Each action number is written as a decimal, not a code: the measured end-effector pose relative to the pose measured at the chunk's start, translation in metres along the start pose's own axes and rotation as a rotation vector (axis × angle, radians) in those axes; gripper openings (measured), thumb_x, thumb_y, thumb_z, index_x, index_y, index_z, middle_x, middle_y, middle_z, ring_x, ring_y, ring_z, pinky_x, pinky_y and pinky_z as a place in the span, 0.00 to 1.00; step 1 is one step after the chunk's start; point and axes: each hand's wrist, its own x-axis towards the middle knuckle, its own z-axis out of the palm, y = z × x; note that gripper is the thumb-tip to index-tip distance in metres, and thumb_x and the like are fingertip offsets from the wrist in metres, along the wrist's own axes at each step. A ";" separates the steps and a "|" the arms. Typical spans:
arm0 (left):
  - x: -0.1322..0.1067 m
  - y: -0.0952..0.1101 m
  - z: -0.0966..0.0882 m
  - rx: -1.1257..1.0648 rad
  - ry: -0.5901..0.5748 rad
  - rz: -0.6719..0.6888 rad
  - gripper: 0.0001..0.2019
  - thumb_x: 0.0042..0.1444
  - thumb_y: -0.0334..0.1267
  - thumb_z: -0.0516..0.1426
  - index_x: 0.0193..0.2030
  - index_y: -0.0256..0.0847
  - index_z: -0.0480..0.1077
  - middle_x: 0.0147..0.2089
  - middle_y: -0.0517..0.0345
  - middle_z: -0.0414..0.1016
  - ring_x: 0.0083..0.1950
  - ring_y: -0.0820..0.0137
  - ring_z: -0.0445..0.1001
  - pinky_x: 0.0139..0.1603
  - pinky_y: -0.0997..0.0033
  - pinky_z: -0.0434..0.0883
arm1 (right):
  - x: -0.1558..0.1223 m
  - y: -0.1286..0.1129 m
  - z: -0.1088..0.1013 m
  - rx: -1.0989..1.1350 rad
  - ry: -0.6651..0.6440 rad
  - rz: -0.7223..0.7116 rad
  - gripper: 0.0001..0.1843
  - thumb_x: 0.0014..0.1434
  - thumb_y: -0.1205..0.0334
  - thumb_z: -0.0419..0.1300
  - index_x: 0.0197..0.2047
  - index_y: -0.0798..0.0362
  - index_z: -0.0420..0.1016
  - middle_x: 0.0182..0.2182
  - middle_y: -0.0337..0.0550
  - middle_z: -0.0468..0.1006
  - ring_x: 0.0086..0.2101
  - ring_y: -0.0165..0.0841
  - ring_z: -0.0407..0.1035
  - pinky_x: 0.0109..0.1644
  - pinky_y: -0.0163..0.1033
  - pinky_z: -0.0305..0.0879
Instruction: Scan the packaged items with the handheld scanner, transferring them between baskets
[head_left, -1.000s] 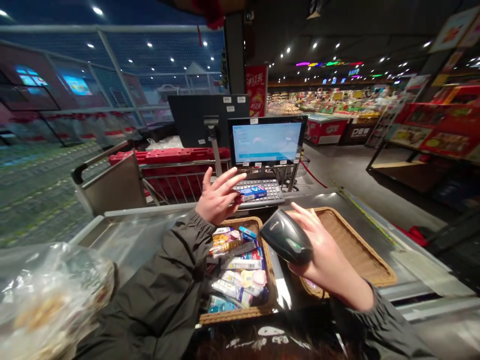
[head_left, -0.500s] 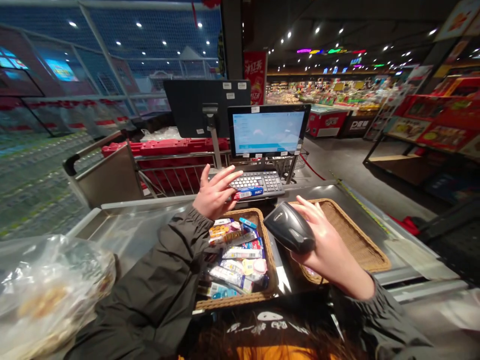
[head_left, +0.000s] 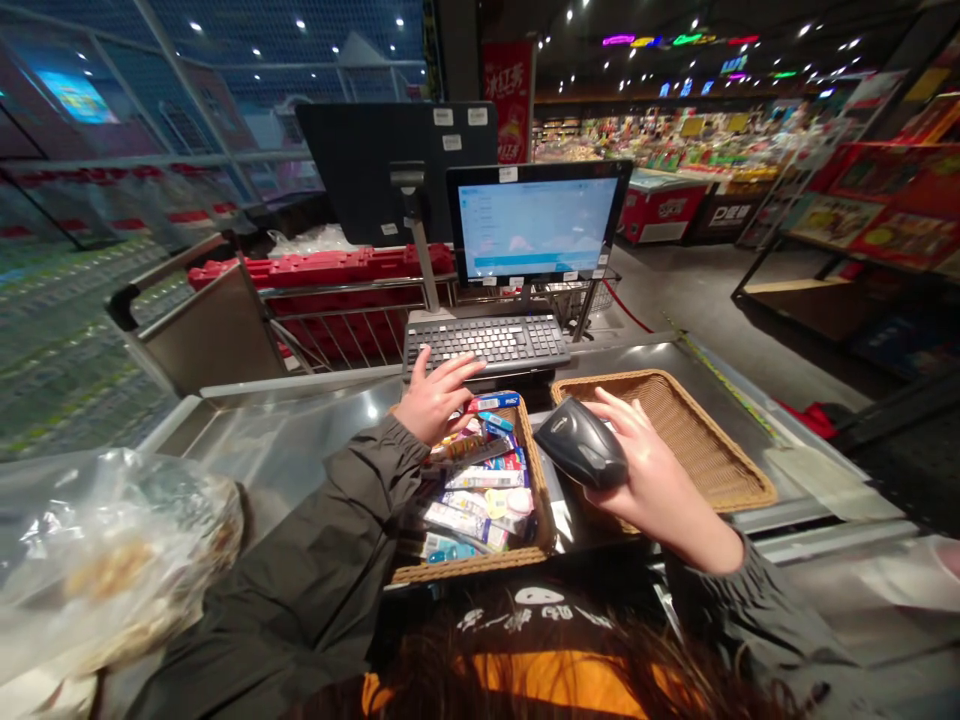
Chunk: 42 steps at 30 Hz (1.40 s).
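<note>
My left hand (head_left: 437, 400) is over the far end of the left wicker basket (head_left: 546, 520), its thumb and fingers at the left end of a slim blue and red box, like a toothpaste box (head_left: 495, 402). That box lies low against the basket's far rim. Packed items (head_left: 480, 505) fill the basket: narrow cartons, blister packs and a blue-capped thing. In my right hand (head_left: 660, 475) is a black handheld barcode scanner (head_left: 581, 445), its head pointing left toward the basket. My palm hides the scanner's grip.
Behind the baskets stand a keyboard (head_left: 487, 342) and a lit monitor (head_left: 534, 228), with a second screen's back (head_left: 397, 170) beside it. Another wicker basket (head_left: 675, 430) lies to the right on the metal counter (head_left: 300, 420). A clear plastic bag (head_left: 127, 540) sits at left.
My left hand has come down from in front of the keyboard to the basket, with the toothpaste box now at its far rim. The scanner stays in my right hand. The view has tilted slightly.
</note>
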 end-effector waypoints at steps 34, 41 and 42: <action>0.050 0.071 0.063 -0.204 -0.314 0.107 0.21 0.60 0.48 0.60 0.57 0.43 0.71 0.73 0.39 0.55 0.74 0.48 0.53 0.69 0.31 0.48 | -0.057 0.068 -0.040 -0.136 0.230 0.328 0.30 0.53 0.57 0.63 0.59 0.51 0.67 0.57 0.56 0.72 0.65 0.58 0.57 0.67 0.72 0.48; 0.128 0.129 0.126 -0.325 -0.511 0.232 0.30 0.55 0.52 0.62 0.62 0.43 0.69 0.75 0.39 0.51 0.74 0.44 0.50 0.70 0.30 0.46 | -0.098 0.100 -0.060 -0.179 0.268 0.450 0.29 0.56 0.55 0.62 0.60 0.52 0.66 0.58 0.58 0.71 0.66 0.58 0.54 0.69 0.68 0.47; 0.138 0.138 0.138 -0.320 -0.566 0.251 0.31 0.53 0.52 0.64 0.62 0.44 0.68 0.75 0.40 0.49 0.74 0.44 0.49 0.69 0.30 0.46 | -0.103 0.104 -0.061 -0.180 0.275 0.461 0.29 0.56 0.55 0.62 0.60 0.51 0.66 0.58 0.57 0.71 0.66 0.58 0.55 0.69 0.69 0.47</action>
